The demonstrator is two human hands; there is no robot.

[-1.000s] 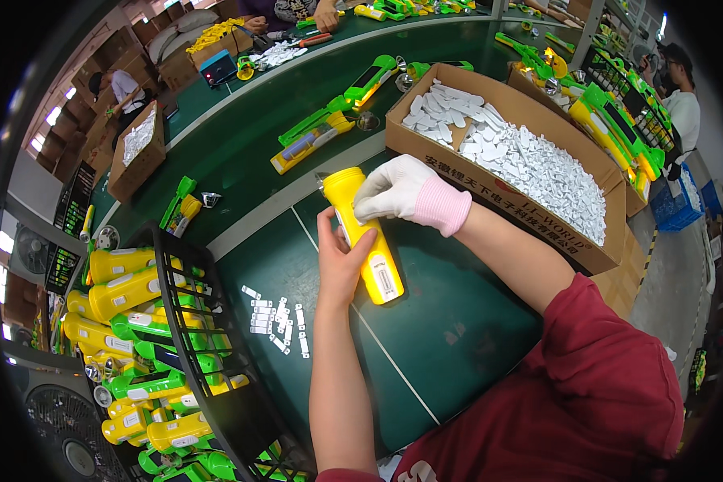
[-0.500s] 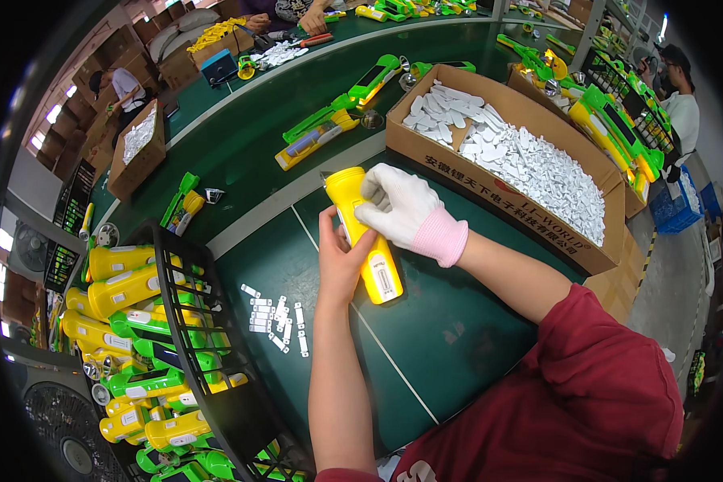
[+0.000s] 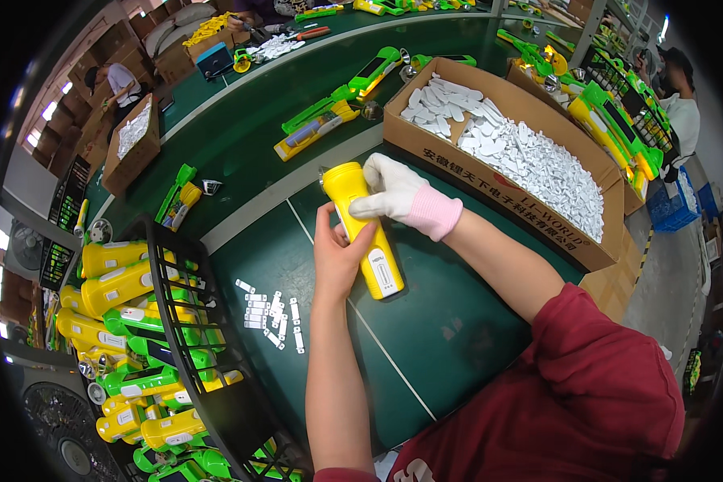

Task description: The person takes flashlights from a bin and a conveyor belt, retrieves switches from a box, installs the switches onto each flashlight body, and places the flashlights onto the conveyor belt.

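A yellow flashlight [image 3: 363, 231] is held over the green table [image 3: 450, 321]. My bare left hand [image 3: 337, 255] grips its body from the left side. My right hand [image 3: 398, 197], in a white glove with a pink cuff, presses on the upper part of the flashlight near its head. Several small white labels [image 3: 271, 312] lie on the table just left of my left forearm.
A big cardboard box [image 3: 490, 181] of white plastic pieces stands to the right. A black wire crate [image 3: 189, 321] with yellow and green flashlights [image 3: 124, 281] is at the left. More flashlights [image 3: 329, 112] lie on the conveyor behind. Other people work at the far edges.
My right hand has shifted slightly along the top of the flashlight; the flashlight stays in my left hand in nearly the same place.
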